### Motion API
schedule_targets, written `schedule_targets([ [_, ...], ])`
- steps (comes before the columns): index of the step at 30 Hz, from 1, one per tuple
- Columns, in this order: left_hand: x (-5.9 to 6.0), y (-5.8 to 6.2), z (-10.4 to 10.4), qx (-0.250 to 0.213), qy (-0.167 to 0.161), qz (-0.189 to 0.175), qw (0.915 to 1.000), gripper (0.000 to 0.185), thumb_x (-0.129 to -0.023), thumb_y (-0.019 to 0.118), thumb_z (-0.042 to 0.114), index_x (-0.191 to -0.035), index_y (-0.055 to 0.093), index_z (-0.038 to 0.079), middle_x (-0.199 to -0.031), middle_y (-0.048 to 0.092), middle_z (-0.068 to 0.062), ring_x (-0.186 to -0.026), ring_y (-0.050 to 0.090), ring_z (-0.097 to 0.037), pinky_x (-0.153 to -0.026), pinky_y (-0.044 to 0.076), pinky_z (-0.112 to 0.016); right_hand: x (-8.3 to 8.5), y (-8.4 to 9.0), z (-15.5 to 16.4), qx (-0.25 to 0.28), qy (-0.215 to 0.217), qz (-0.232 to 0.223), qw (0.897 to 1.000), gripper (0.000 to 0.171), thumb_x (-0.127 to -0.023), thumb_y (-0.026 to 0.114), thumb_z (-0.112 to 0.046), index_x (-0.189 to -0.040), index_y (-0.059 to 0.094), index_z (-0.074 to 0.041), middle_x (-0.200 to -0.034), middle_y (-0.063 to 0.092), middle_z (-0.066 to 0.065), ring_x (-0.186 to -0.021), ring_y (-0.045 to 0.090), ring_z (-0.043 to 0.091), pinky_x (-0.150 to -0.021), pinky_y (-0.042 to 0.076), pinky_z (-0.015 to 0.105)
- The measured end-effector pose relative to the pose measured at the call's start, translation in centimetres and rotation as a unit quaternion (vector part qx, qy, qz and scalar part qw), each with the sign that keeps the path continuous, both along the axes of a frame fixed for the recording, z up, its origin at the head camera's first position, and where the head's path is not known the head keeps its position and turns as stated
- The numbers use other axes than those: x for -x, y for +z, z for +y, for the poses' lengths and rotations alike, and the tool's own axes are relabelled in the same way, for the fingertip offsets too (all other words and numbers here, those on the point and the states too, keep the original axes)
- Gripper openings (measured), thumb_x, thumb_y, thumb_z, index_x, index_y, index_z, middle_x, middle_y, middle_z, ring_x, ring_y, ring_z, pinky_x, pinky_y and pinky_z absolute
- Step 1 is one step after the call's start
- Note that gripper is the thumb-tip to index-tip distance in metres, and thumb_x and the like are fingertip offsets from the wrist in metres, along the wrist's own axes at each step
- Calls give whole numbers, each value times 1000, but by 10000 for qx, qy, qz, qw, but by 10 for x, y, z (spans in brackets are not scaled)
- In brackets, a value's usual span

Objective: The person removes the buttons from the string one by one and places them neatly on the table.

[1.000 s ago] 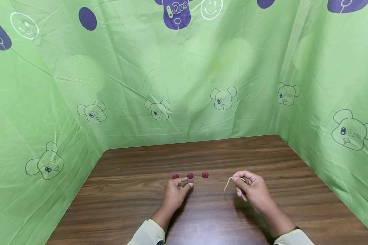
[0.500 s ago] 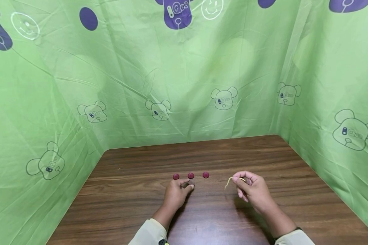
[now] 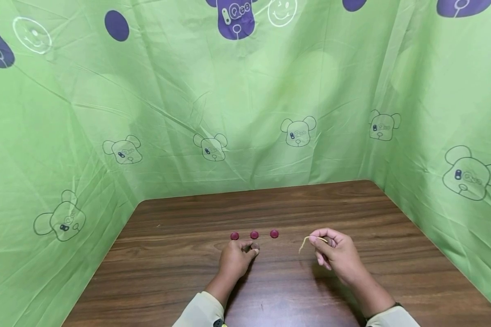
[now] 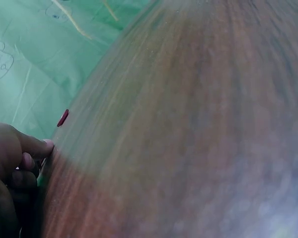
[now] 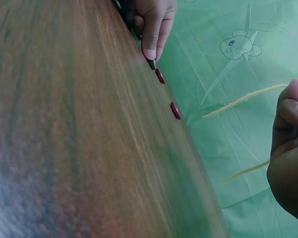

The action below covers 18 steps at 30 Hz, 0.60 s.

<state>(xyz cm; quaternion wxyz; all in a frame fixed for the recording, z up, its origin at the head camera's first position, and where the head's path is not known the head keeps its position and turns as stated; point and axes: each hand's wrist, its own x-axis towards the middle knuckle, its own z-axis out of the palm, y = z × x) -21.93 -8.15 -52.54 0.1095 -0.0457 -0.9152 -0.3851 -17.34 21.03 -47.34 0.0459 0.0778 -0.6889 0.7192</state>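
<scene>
Three dark red buttons (image 3: 254,235) lie in a row across the table; two of these red buttons (image 5: 175,110) show edge-on in the right wrist view. My left hand (image 3: 234,259) pinches a small dark brown round disc (image 3: 255,246), like a button, between thumb and index finger. It is just in front of the middle red button, low over the wood; whether it touches the table I cannot tell. To the right, my right hand (image 3: 337,252) pinches a thin yellow string (image 3: 304,244) above the table. One string end hangs down to the left; the palm side is hidden.
The brown wood-grain table (image 3: 270,290) extends around both hands. Green cloth (image 3: 245,100) printed with bear heads hangs behind it and along both sides.
My left hand has drawn the brown disc slightly towards me, opening a gap to the middle red button. The right hand and string stay nearly still.
</scene>
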Motion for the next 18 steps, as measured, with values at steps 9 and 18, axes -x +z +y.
schedule_targets([
  [9, 0, 0, -1, 79, -35, -113, 9999, 29, -89, 89, 25, -115, 87, 13, -108, 85, -9, -103, 80, -35, -81, 63, -50, -2, -1, -1, 16, -188, 160, 9997, 15, -105, 72, -7, -107, 70, 8, -57, 55, -5, -40, 44, 1, -35, 34, 21],
  [18, 0, 0, -2, 156, -93, -45, 9998, 26, -89, 88, 25, -113, 88, 16, -105, 85, -6, -96, 79, -28, -79, 62, -47, -2, 1, -3, -163, -323, 159, 9992, 19, -103, 74, -7, -106, 70, 11, -61, 52, -7, -42, 38, 0, -35, 31, 26],
])
